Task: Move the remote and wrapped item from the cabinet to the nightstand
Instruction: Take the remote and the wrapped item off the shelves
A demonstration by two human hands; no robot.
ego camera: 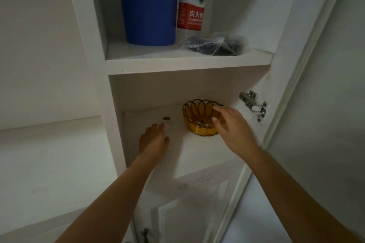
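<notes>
A slim white remote (167, 127) with a dark tip lies on the lower cabinet shelf (197, 148), left of an amber basket. My left hand (154, 140) reaches in and its fingers and thumb grip the remote's near end, hiding that part. My right hand (231, 126) hovers with spread fingers at the basket's right front rim and holds nothing. The wrapped item (215, 44), something dark in clear crinkled plastic, lies on the upper shelf (187, 61) at the right, above both hands.
The amber woven-look basket (197, 116) stands on the lower shelf. A blue lidded bucket (148, 10) and a red-labelled water bottle (191, 8) stand on the upper shelf. The open cabinet door (308, 55) with its hinge (252, 104) is at the right.
</notes>
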